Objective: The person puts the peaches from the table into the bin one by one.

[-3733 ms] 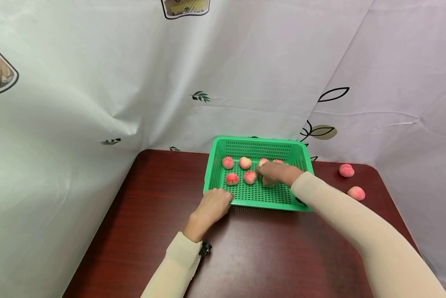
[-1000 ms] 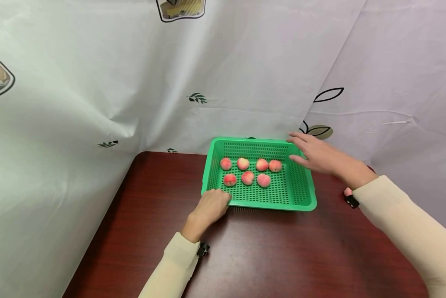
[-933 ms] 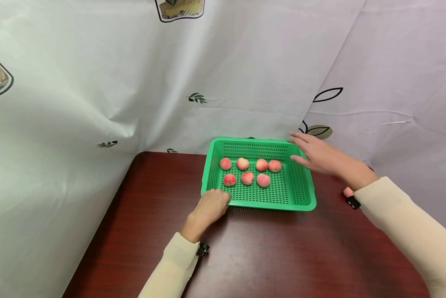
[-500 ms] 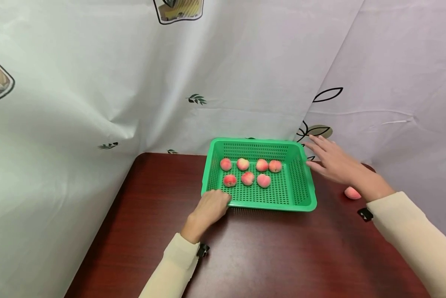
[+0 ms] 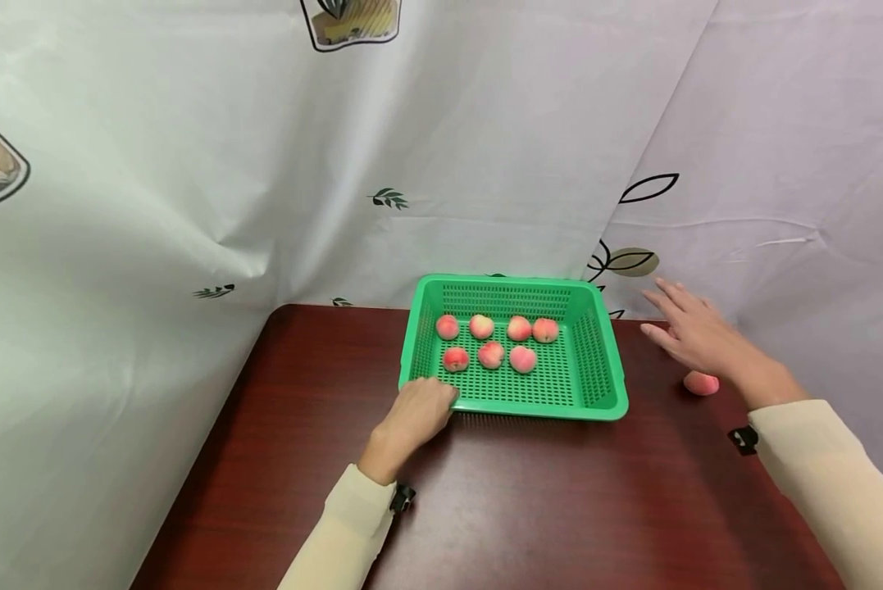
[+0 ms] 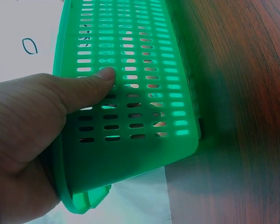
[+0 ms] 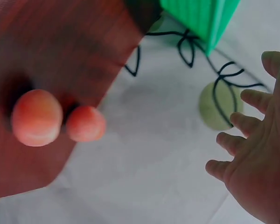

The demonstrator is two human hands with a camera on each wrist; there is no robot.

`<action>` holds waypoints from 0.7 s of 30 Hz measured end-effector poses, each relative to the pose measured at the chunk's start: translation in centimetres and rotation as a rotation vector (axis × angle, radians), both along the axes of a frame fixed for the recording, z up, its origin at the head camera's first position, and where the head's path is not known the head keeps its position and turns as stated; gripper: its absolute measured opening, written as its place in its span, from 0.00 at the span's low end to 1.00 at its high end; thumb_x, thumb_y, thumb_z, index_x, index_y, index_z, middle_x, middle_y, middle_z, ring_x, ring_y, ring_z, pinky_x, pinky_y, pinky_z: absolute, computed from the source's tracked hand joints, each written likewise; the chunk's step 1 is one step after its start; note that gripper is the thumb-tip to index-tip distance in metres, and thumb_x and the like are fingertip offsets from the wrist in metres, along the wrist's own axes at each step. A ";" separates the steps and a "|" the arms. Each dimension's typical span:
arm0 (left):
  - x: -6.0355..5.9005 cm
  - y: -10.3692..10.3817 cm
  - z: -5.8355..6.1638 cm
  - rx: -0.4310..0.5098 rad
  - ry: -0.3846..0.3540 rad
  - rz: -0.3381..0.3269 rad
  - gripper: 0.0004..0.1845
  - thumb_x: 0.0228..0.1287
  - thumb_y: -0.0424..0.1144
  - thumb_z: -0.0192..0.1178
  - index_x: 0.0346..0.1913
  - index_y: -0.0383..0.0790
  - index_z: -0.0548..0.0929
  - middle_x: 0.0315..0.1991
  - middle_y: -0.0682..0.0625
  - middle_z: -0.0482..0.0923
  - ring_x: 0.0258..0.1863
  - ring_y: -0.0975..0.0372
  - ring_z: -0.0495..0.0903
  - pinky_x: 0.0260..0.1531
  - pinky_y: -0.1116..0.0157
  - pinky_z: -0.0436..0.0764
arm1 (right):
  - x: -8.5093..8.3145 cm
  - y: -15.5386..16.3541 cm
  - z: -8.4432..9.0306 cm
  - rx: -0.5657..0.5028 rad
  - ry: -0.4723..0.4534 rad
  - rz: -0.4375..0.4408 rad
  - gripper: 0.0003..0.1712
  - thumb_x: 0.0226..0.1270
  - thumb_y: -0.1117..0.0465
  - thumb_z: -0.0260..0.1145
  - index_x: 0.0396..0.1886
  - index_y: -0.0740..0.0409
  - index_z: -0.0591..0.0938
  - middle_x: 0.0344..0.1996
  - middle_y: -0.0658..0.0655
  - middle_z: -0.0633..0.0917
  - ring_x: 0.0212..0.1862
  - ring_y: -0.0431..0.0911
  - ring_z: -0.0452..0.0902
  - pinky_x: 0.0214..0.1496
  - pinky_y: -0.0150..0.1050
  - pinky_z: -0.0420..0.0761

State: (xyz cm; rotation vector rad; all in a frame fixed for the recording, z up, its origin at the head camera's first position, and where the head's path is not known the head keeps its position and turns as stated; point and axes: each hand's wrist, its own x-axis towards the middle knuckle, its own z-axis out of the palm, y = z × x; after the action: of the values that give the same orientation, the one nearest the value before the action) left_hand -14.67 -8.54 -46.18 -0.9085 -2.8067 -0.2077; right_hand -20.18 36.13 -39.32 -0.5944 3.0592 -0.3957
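A green plastic basket with slotted walls stands at the back of the table, holding several pink-red peaches in two rows. My left hand grips the basket's near rim at its left corner; the left wrist view shows the thumb lying against the outer wall. To the right of the basket, my right hand hovers with fingers spread and holds nothing. Below it one loose peach lies on the table, and the right wrist view shows a second, smaller-looking peach beside the nearer peach.
The dark red wooden table runs up to a white patterned curtain behind the basket and along both sides. A black wrist camera sits at my right sleeve, another black camera at my left.
My right hand has come out of the basket and moved right, away from its right rim, towards the loose peaches. My left hand has kept its grip on the rim.
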 end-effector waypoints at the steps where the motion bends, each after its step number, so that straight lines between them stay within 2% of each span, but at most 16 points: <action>1: 0.0 0.0 0.0 -0.001 -0.005 0.000 0.23 0.55 0.27 0.66 0.14 0.49 0.65 0.12 0.53 0.68 0.15 0.59 0.73 0.14 0.63 0.63 | 0.1 0.4 -0.4 -0.007 -0.007 -0.013 0.38 0.79 0.50 0.59 0.78 0.65 0.61 0.78 0.75 0.56 0.77 0.76 0.50 0.70 0.75 0.52; 6: 0.1 0.1 0.0 -0.001 -0.009 0.001 0.24 0.56 0.27 0.66 0.13 0.50 0.64 0.11 0.54 0.66 0.14 0.61 0.70 0.14 0.64 0.61 | 0.8 2.0 -2.2 -0.029 -0.029 -0.080 0.39 0.81 0.48 0.56 0.80 0.62 0.57 0.79 0.75 0.54 0.78 0.75 0.46 0.68 0.78 0.49; 13: 0.1 0.0 0.0 0.002 0.000 0.009 0.24 0.55 0.27 0.66 0.13 0.50 0.65 0.12 0.53 0.67 0.14 0.60 0.71 0.14 0.64 0.60 | 1.6 3.7 -4.3 -0.011 -0.036 -0.134 0.40 0.79 0.45 0.58 0.79 0.61 0.58 0.78 0.77 0.53 0.77 0.75 0.47 0.65 0.82 0.49; 21: 0.0 0.0 -0.1 0.006 0.030 -0.011 0.22 0.53 0.30 0.68 0.13 0.50 0.67 0.12 0.53 0.71 0.15 0.58 0.76 0.14 0.61 0.67 | 2.3 4.9 -6.0 0.052 -0.033 -0.165 0.40 0.73 0.47 0.66 0.74 0.64 0.64 0.70 0.78 0.63 0.65 0.77 0.63 0.61 0.77 0.65</action>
State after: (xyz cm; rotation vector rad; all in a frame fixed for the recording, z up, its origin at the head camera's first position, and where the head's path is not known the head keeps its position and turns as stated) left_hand -14.66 -8.57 -46.25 -0.9180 -2.7733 -0.2022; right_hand -17.89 41.02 -45.29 -0.3318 3.0857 -0.3227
